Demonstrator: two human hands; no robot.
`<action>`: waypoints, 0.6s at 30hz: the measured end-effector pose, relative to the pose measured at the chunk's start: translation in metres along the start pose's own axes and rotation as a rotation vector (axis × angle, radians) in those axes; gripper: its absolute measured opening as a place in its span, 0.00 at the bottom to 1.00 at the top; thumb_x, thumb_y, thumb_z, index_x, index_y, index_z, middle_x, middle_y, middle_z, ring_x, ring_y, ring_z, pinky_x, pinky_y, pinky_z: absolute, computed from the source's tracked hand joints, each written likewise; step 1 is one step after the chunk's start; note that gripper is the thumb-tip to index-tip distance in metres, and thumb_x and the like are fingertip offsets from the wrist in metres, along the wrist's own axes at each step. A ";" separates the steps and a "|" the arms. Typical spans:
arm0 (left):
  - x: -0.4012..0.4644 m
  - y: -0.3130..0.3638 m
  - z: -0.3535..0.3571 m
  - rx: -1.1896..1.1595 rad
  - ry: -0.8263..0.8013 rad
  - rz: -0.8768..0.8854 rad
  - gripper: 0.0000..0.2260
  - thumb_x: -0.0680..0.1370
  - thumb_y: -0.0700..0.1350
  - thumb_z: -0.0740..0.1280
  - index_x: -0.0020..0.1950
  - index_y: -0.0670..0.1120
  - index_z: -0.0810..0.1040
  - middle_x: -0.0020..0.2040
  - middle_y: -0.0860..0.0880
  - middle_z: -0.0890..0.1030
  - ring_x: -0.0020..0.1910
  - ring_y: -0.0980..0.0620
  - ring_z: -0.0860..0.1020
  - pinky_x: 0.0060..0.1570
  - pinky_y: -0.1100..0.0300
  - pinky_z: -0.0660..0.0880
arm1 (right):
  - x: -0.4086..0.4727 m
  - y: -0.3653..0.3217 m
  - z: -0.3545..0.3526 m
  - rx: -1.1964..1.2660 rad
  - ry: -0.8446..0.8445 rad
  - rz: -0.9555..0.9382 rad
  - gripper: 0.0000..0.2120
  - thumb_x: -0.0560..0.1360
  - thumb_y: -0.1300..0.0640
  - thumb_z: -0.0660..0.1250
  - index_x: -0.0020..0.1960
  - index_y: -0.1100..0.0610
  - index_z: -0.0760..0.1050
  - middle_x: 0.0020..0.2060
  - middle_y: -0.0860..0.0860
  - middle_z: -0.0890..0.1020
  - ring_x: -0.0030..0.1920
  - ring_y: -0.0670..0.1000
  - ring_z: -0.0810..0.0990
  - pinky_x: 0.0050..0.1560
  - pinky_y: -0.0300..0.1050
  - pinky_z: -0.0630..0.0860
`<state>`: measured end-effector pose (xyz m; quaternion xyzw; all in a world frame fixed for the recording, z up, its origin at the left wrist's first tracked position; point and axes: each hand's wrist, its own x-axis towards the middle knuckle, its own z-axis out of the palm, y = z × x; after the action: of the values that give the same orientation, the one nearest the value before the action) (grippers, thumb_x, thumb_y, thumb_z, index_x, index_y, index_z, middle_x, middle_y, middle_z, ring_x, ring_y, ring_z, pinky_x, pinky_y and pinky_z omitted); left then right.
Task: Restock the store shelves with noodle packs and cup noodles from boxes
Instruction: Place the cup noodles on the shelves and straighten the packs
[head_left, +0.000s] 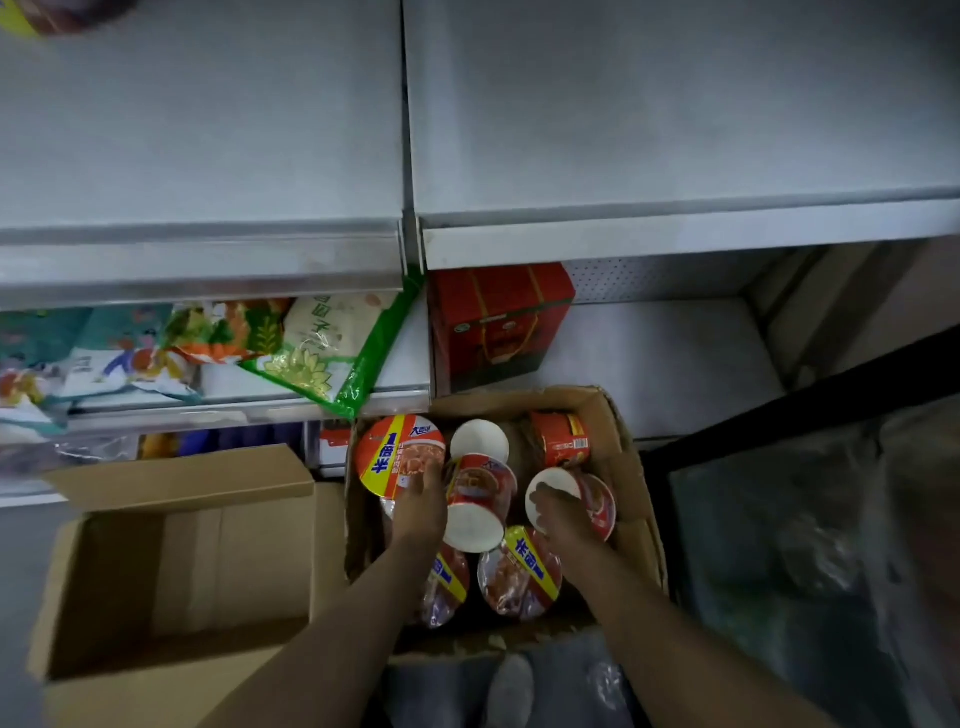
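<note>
Both hands were down in the noodle box (618, 415) at about 6 o'clock from the bare top shelf (675, 104). My left hand (418, 506) gripped the rim of the big lidded cup (400, 452), my right hand (563, 514) curled over an upturned cup (558, 493). The cups lay jumbled on their sides, so I figured lifting two at once could tip a loose cup (475, 501) between them, or a one-handed rim grip could slip and dent a lid.

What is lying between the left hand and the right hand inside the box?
In the head view, one red cup of noodles lies on its side between the left hand and the right hand, its white bottom toward the camera.
</note>
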<state>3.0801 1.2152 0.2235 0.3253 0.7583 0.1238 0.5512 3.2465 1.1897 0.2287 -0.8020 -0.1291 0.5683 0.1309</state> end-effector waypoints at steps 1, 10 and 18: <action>0.011 -0.004 0.003 0.051 -0.012 0.007 0.24 0.86 0.55 0.50 0.77 0.44 0.66 0.74 0.39 0.70 0.72 0.37 0.69 0.69 0.47 0.66 | 0.006 0.001 0.004 0.042 -0.014 0.021 0.19 0.85 0.47 0.56 0.62 0.61 0.75 0.60 0.60 0.78 0.66 0.62 0.74 0.72 0.56 0.68; 0.102 -0.063 0.042 0.032 -0.111 0.003 0.16 0.84 0.56 0.58 0.65 0.50 0.78 0.66 0.44 0.79 0.66 0.43 0.77 0.68 0.48 0.72 | 0.098 0.039 0.042 0.439 -0.057 0.240 0.30 0.80 0.44 0.65 0.76 0.57 0.64 0.73 0.57 0.70 0.72 0.59 0.69 0.71 0.57 0.69; 0.114 -0.084 0.069 0.065 -0.088 0.148 0.20 0.84 0.52 0.59 0.75 0.47 0.68 0.72 0.41 0.73 0.70 0.40 0.73 0.70 0.48 0.70 | 0.142 0.081 0.065 0.429 -0.137 0.088 0.36 0.59 0.27 0.75 0.59 0.48 0.78 0.54 0.53 0.85 0.60 0.57 0.80 0.67 0.60 0.74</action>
<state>3.0927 1.2116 0.0672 0.4033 0.7109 0.1254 0.5624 3.2354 1.1691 0.0546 -0.7202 0.0212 0.6411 0.2643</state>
